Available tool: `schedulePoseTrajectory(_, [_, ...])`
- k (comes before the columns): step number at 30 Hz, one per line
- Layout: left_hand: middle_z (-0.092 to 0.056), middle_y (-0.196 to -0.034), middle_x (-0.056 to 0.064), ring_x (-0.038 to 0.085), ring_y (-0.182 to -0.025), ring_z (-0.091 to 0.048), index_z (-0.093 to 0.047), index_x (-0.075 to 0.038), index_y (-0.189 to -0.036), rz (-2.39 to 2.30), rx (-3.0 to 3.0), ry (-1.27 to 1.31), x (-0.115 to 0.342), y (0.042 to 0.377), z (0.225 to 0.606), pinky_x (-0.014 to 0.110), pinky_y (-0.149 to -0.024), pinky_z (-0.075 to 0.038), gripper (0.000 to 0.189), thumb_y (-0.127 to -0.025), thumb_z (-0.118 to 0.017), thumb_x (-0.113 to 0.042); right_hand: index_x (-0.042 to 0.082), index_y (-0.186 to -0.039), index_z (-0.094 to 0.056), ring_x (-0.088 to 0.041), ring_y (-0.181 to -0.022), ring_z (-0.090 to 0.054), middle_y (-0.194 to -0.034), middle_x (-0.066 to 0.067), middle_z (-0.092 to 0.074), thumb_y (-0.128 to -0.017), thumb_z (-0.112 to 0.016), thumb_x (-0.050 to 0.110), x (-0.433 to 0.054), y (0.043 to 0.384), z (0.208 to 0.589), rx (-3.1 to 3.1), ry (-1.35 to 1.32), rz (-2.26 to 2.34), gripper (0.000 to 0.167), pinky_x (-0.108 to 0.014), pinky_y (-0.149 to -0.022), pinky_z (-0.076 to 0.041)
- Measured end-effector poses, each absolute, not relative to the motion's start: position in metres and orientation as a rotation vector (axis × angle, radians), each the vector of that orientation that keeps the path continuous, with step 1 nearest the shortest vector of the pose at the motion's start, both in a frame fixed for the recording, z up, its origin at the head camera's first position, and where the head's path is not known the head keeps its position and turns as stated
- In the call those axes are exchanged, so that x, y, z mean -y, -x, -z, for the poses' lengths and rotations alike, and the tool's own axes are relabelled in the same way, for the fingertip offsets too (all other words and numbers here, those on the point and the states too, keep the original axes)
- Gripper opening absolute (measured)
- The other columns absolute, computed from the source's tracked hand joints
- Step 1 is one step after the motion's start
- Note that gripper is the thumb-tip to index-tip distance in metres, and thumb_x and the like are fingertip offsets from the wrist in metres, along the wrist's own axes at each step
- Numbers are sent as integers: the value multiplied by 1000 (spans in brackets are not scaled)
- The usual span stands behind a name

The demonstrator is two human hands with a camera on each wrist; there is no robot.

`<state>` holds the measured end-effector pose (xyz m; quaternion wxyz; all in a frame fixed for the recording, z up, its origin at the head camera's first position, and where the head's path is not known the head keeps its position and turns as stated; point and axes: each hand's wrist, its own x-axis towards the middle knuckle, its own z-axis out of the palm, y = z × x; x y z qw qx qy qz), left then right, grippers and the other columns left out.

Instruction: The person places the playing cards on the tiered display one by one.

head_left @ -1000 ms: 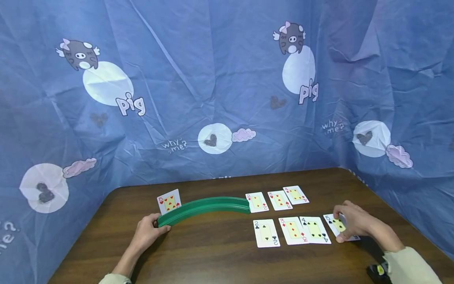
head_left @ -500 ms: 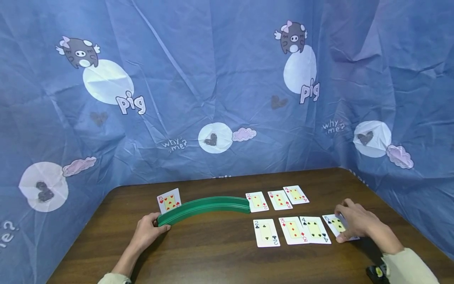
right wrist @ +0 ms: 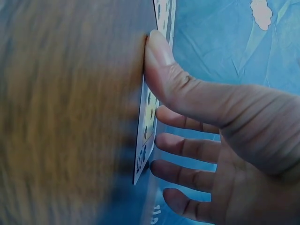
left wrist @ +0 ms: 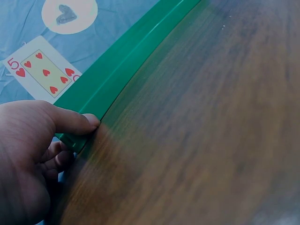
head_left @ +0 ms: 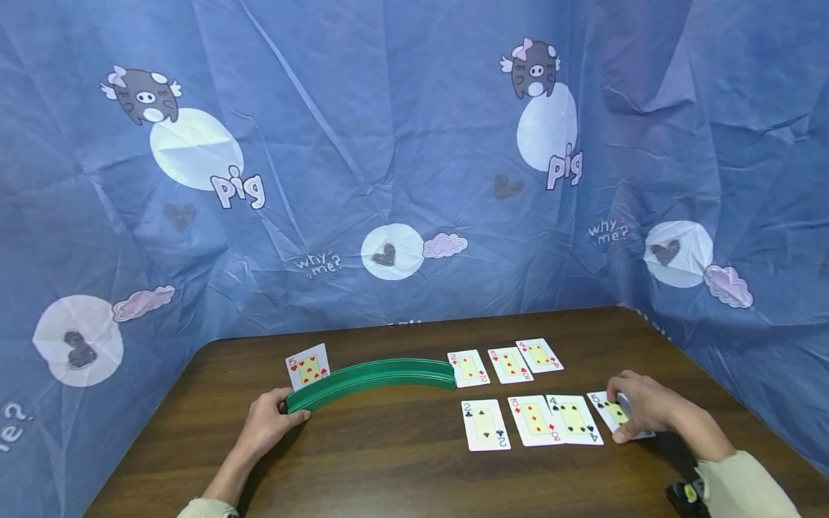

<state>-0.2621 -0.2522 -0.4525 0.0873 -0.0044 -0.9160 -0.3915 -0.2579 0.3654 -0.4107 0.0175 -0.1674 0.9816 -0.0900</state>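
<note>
The five of spades [head_left: 610, 411] is toward the right edge of the tabletop [head_left: 382, 453], pinched by the right hand [head_left: 650, 406]; toward the left edge, the left hand [head_left: 272, 419] pinches a green card rack [head_left: 376, 375], where the five of hearts [head_left: 309, 365] stands.

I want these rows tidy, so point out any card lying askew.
The four of diamonds looks out of line: it sits farther back than the three beside it. Front spacing looks uneven too: the four of spades crowds the three of diamonds.
</note>
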Motion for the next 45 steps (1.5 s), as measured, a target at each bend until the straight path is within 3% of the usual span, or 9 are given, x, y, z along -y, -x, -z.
schedulePoseTrajectory(5, [-65, -90, 11, 16, -79, -52, -70, 4, -106, 1164, 2733, 13, 253, 262, 453, 26, -67, -40, 36, -76, -82, -11, 14, -88, -57, -21, -87, -54, -99, -6, -60, -51, -96, 28, -365, 257, 414, -3073, 535, 317, 56, -38, -77, -48])
schedulePoseTrajectory(12, [-65, -88, 10, 15, -78, -52, -70, 4, -106, 1173, 2730, 16, 253, 262, 454, 25, -67, -39, 36, -76, -82, -11, 11, -90, -58, -26, -88, -55, -102, -12, -61, -52, -97, 31, -364, 257, 414, -3064, 453, 294, 58, -42, -77, -48])
schedulePoseTrajectory(22, [-65, -88, 10, 16, -78, -52, -70, 4, -106, 1148, 2733, 24, 253, 262, 454, 26, -67, -39, 36, -76, -82, -12, 10, -82, -57, -23, -81, -50, -88, -8, -58, -50, -98, 28, -360, 257, 413, -3085, 416, 262, 54, -37, -71, -44])
schedulePoseTrajectory(30, [-66, -89, 11, 16, -79, -53, -70, 5, -108, 1166, 2731, 19, 252, 262, 453, 27, -68, -40, 38, -75, -82, -10, 9, -84, -56, -25, -86, -51, -100, -12, -60, -52, -98, 23, -363, 257, 414, -3028, 415, 371, 55, -39, -74, -46])
schedulePoseTrajectory(45, [-65, -85, 8, 15, -77, -51, -69, 5, -105, 1172, 2721, 37, 252, 262, 452, 25, -66, -39, 35, -76, -81, -10, 9, -83, -57, -27, -87, -52, -99, -12, -61, -47, -99, 23, -361, 264, 412, -3045, 412, 357, 56, -40, -74, -46])
